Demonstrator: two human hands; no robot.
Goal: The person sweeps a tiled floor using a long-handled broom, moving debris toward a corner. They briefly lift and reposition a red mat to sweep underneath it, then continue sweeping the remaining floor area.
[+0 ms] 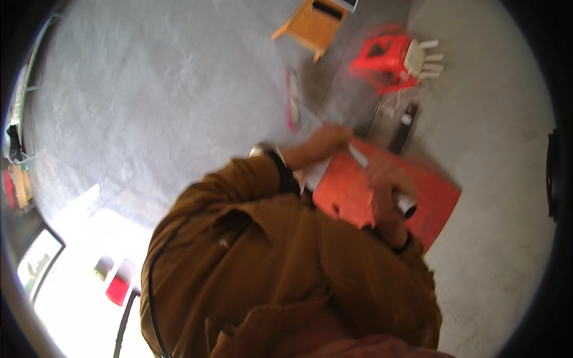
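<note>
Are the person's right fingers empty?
No, the right fingers are wrapped around a pale tube with a dark end, over a red tabletop.

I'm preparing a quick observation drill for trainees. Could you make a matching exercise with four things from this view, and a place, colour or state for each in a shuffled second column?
Things
1. Pale tube
2. Flat surface
3. Wooden furniture
4. Jacket

Place, colour or state
A. Worn by the person
B. Near the upper edge of the picture
C. Gripped in the right hand
D. Red

Right pairs: 1-C, 2-D, 3-B, 4-A
</note>
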